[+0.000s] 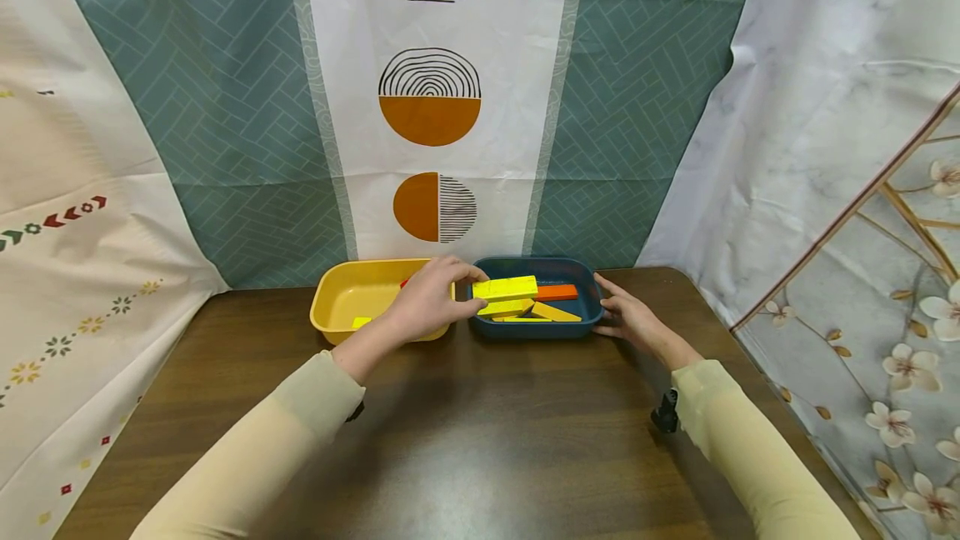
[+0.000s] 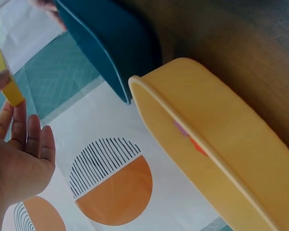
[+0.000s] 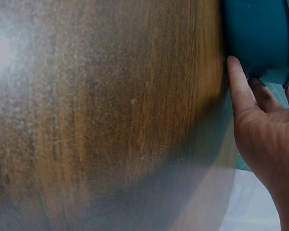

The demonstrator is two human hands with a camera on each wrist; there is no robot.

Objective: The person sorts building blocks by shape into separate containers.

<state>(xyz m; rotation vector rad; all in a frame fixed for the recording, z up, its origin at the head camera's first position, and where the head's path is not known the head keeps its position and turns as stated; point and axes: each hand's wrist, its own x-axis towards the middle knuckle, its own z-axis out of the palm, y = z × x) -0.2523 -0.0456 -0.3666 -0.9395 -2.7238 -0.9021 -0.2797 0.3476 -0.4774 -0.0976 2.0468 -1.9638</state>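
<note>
Between thumb and fingers, my left hand (image 1: 429, 300) pinches a yellow rectangular block (image 1: 513, 287), held over the left part of a dark blue bin (image 1: 536, 330). The left wrist view also shows this block (image 2: 12, 92) up in the fingers. Inside the blue bin lie several yellow blocks (image 1: 506, 308) and an orange-red block (image 1: 557, 292). My right hand (image 1: 633, 322) touches the right end of that bin with fingers spread. In the right wrist view, one fingertip (image 3: 234, 61) rests low against the bin's wall; other fingers are partly hidden behind it.
Left of the blue bin stands a yellow bin (image 1: 348, 298), partly covered by my left hand. It holds a yellow block (image 1: 362, 322), plus red (image 2: 198, 146) and purple (image 2: 180, 128) pieces. Both bins stand on a brown wooden table (image 1: 510, 432), near the patterned cloth backdrop (image 1: 435, 157).
</note>
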